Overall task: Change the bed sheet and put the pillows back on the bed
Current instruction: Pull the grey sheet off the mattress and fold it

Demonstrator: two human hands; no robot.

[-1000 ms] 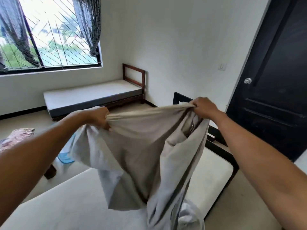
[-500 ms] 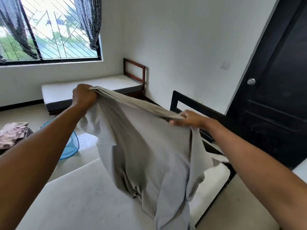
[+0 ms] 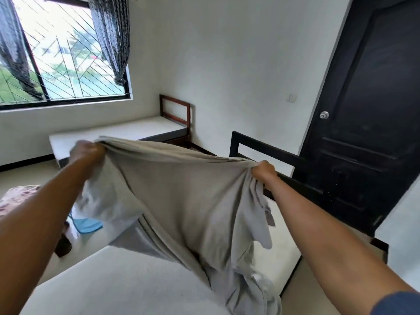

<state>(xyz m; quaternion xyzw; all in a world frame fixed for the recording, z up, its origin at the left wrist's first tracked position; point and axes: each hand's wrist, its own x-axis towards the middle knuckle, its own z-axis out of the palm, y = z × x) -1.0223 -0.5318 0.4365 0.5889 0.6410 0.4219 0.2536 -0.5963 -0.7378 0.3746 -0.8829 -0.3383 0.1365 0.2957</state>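
A beige-grey bed sheet (image 3: 181, 196) hangs stretched between both hands above a bare white mattress (image 3: 118, 280). My left hand (image 3: 87, 151) grips one bunched edge of the sheet at the upper left. My right hand (image 3: 263, 170) grips the other edge at the right, near the black headboard (image 3: 256, 146). The sheet's lower folds trail down onto the mattress near its right side. No pillows are in view.
A second bed with a bare mattress (image 3: 127, 130) and brown frame stands under the window (image 3: 61, 57). A black door (image 3: 368, 123) is at the right. A blue basket (image 3: 87, 225) and a patterned cloth (image 3: 16, 196) are on the left.
Both hands have spread further apart, pulling the sheet's top edge taut. The left hand has dropped lower and the right hand has moved right toward the headboard.
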